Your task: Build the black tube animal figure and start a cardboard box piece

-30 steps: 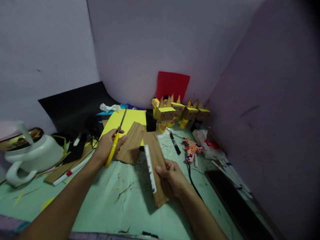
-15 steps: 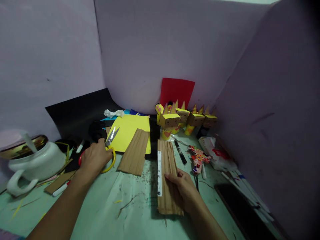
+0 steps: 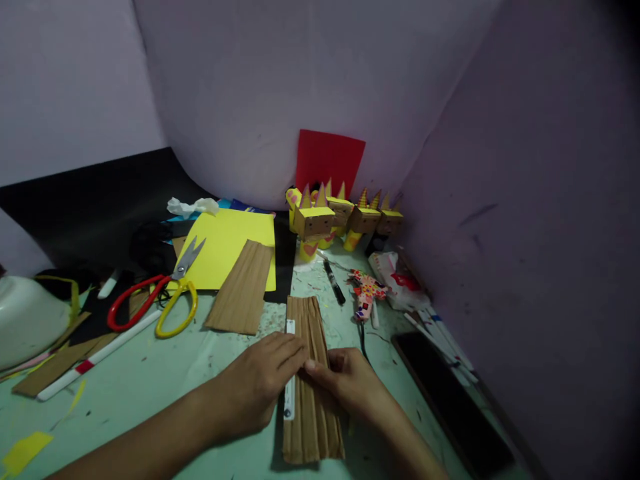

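A ridged brown cardboard piece (image 3: 310,427) with a white printed label strip down its left side is between my hands. My right hand (image 3: 353,380) grips its right edge, thumb on top. My left hand (image 3: 273,373) is closed over the left edge and covers part of the label; its fingertips press on the ridges near my right thumb. Red-and-yellow-handled scissors (image 3: 173,283) lie to the left, blades slightly apart, untouched. A second cardboard piece (image 3: 243,287) rests partly on a yellow sheet (image 3: 225,230) beyond my left hand.
Several cardboard figures with yellow horns (image 3: 315,223) stand at the back before a red sheet (image 3: 330,160). A black marker (image 3: 334,283), a patterned glue gun (image 3: 367,293) and a dark phone (image 3: 450,403) lie at right. A white pot (image 3: 30,323) and white stick (image 3: 100,357) are at left.
My left hand has let go of the scissors and come right onto the cardboard. The cardboard, still in my right hand, is lower in view. The camera view has shifted.
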{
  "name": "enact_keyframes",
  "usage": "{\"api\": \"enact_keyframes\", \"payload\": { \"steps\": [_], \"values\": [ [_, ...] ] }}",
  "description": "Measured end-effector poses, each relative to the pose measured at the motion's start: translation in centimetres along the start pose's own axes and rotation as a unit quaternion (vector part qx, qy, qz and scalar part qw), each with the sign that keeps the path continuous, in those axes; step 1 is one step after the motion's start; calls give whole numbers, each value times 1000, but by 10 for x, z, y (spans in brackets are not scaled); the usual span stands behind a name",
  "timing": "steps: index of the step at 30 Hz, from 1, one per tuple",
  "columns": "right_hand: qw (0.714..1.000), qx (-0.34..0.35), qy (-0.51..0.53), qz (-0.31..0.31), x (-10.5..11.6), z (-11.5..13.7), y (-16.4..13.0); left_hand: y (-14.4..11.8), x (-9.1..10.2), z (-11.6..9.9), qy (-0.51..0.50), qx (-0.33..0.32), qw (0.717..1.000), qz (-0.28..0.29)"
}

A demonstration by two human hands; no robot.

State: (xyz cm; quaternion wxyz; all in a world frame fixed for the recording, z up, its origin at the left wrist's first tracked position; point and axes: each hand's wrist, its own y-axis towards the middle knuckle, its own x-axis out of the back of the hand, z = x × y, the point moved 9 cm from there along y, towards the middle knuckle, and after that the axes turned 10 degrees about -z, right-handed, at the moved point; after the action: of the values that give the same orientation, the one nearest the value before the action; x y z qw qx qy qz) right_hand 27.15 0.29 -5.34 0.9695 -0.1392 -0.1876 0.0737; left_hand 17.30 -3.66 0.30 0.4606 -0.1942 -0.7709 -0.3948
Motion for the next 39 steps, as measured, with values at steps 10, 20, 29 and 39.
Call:
{"api": "enact_keyframes", "payload": {
  "steps": [10,20,29,39],
  "values": [
    [866,419,-269,42,3,41,-51,-8,2,1,19,-50,998,-38],
    [833,490,-255,-26,-2,44,-61,-10,2,-11,48,-19,999,-8],
    [785,532,-314,-49,-3,39,-71,-9,8,-23,35,-19,998,45],
    [794,507,-333,-40,-3,32,-67,-17,-1,-13,12,44,996,73]
  ]
}}
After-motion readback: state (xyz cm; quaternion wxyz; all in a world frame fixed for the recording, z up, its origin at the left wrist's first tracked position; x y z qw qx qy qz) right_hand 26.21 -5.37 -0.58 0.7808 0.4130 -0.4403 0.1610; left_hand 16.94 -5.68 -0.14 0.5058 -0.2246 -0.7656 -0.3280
